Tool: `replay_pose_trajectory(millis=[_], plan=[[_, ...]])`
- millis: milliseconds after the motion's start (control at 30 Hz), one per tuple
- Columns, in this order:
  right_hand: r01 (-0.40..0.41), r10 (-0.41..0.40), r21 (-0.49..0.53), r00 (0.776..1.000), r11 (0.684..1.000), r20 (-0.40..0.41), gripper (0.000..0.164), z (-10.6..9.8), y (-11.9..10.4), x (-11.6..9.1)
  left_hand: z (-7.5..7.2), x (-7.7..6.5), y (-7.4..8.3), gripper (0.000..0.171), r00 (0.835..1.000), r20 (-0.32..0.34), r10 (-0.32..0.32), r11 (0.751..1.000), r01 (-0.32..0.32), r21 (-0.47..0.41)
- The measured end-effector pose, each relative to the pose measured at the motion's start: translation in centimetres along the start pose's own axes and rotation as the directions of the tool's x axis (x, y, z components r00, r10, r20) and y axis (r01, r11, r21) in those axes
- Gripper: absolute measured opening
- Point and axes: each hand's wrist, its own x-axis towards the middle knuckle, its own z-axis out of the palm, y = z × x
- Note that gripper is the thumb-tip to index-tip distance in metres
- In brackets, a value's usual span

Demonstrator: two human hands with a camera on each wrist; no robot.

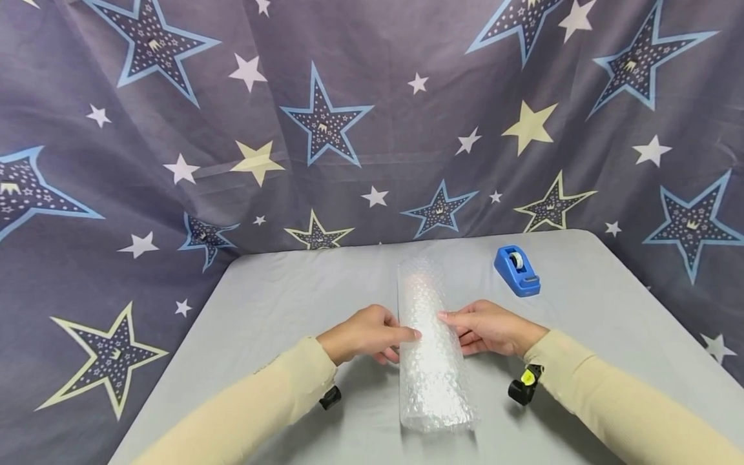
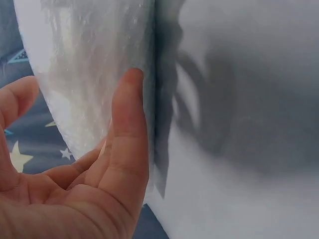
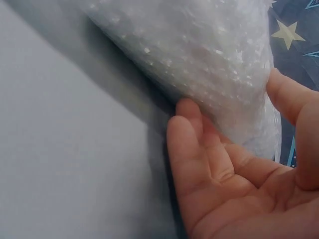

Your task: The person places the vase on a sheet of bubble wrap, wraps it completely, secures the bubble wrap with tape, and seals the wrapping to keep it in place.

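Observation:
A long roll of clear bubble wrap [image 1: 433, 381] lies lengthwise between both hands, pointing away from the body. My left hand [image 1: 372, 332] holds its left side, the thumb over the top and the other fingers low along the side. From the right, my right hand [image 1: 491, 328] grips it a little farther up, thumb on the upper surface and fingers beneath the edge. In the left wrist view, fingers [image 2: 128, 129] stand against the wrap's side. The right wrist view shows fingertips [image 3: 187, 112] tucked at its lower edge. Something faintly pinkish shows through the wrap's far end.
A blue tape dispenser [image 1: 516, 271] with a roll of tape stands at the back right of the table [image 1: 302, 290], which has a light grey cover. Behind and beside the table hangs a dark curtain [image 1: 383, 129] printed with stars.

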Motion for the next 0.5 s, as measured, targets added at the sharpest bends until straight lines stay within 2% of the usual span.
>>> replay_pose_trajectory(millis=[233,333,400,433,467,500], plan=[[0.011,-0.010,0.019,0.999,1.000,-0.031,0.056,-1.2,-0.1,-0.4,-0.6,0.1,-0.6,0.044,1.000,-0.012,-0.018,1.000,0.019,0.013],[0.048,-0.048,-0.010,0.998,0.999,-0.044,0.059,-1.8,-0.3,-0.8,-1.0,0.1,-1.0,0.046,0.999,-0.018,-0.027,0.999,0.027,0.024],[0.089,-0.095,-0.077,0.992,0.993,-0.081,0.059,-2.0,-0.7,-1.3,-1.2,0.1,-1.2,0.051,0.999,-0.034,-0.018,0.997,0.020,0.070],[0.120,-0.136,-0.143,0.985,0.982,-0.107,0.058,-2.1,-1.0,-1.6,-1.2,0.2,-1.3,0.054,0.999,-0.049,-0.002,0.993,0.007,0.118],[0.160,-0.195,-0.236,0.972,0.958,-0.133,0.058,-2.1,-1.4,-1.9,-1.3,0.2,-1.4,0.057,0.997,-0.073,0.035,0.981,-0.020,0.193],[0.187,-0.256,-0.343,0.952,0.920,-0.166,0.056,-2.0,-1.9,-2.2,-1.3,0.3,-1.4,0.057,0.991,-0.099,0.092,0.952,-0.058,0.301]])
